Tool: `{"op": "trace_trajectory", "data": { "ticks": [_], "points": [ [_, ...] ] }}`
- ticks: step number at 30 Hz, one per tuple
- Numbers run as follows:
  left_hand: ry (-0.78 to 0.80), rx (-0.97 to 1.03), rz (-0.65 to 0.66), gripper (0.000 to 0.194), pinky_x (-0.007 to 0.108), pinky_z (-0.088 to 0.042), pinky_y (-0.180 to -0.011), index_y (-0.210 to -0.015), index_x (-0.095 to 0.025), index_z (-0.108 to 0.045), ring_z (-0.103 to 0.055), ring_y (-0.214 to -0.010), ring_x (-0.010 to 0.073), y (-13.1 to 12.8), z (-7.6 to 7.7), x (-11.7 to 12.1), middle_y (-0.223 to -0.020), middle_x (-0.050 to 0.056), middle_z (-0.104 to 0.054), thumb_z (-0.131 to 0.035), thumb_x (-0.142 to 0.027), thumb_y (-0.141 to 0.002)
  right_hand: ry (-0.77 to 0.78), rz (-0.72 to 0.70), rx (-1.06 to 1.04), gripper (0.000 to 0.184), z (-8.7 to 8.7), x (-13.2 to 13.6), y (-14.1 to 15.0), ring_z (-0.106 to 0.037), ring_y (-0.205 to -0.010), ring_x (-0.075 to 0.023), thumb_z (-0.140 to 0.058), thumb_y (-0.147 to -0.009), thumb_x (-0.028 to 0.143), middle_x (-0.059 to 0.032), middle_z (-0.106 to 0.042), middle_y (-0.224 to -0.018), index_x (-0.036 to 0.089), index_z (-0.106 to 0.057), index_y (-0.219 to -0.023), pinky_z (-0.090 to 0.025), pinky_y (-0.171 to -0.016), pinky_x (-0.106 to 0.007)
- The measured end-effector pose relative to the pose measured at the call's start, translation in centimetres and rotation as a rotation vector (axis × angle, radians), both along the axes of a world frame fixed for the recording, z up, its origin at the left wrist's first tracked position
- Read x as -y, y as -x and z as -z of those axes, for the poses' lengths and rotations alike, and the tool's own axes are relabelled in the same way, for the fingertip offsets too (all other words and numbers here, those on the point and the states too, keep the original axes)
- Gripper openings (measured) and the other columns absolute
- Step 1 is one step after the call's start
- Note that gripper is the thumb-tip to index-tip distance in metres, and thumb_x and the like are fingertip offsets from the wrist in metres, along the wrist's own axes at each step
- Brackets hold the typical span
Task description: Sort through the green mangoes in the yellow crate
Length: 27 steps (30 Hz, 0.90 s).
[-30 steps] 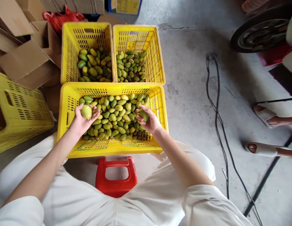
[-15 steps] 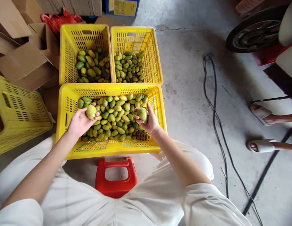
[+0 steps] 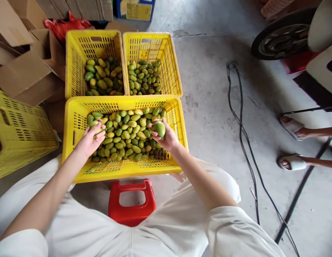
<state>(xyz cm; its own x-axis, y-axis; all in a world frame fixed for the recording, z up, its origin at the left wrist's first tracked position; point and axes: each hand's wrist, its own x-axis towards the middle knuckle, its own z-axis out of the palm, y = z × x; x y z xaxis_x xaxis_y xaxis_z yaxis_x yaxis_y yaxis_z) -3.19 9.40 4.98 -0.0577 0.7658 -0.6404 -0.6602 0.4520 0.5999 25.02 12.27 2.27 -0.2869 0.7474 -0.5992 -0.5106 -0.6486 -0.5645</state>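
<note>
Over the near yellow crate [image 3: 123,103], both my hands hold fruit. My left hand [image 3: 91,141] is closed around a yellowish-green mango [image 3: 94,125], partly hidden by the fingers. A greener, rounder mango [image 3: 159,130] lies in my right hand [image 3: 169,138], the fingers curled around its left side. Below the hands, many small green and yellow mangoes [image 3: 125,135] fill the crate's floor. Near its front right corner, a dark patch of crate floor [image 3: 162,154] shows through.
Two more yellow crates with mangoes, left [image 3: 93,34] and right [image 3: 148,35], stand behind. An empty-looking yellow crate [image 3: 21,132] and cardboard boxes [image 3: 23,75] are at left. A red stool [image 3: 132,214] is between my knees. Cables [image 3: 241,121] and another person's feet [image 3: 291,162] are at right.
My left hand has turned its mango and moved slightly left, its fingers now covering more of it. The right-hand mango has rolled a little, showing a greener side. The view has shifted slightly.
</note>
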Motion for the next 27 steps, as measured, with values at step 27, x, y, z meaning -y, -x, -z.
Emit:
{"op": "trace_trajectory", "data": {
  "ticks": [27],
  "points": [
    [0.032, 0.059, 0.035, 0.018, 0.029, -0.058, -0.064, -0.091, -0.013, -0.066, -0.066, -0.077, 0.0194, 0.33, -0.18, 0.12, -0.086, 0.01, -0.067, -0.06, -0.018, -0.076, -0.027, -0.084, -0.142, 0.032, 0.41, 0.46, -0.23, -0.048, -0.052, -0.008, -0.081, -0.07, 0.038, 0.0019, -0.063, -0.075, 0.022, -0.061, -0.09, -0.035, -0.041, -0.018]
  ]
}}
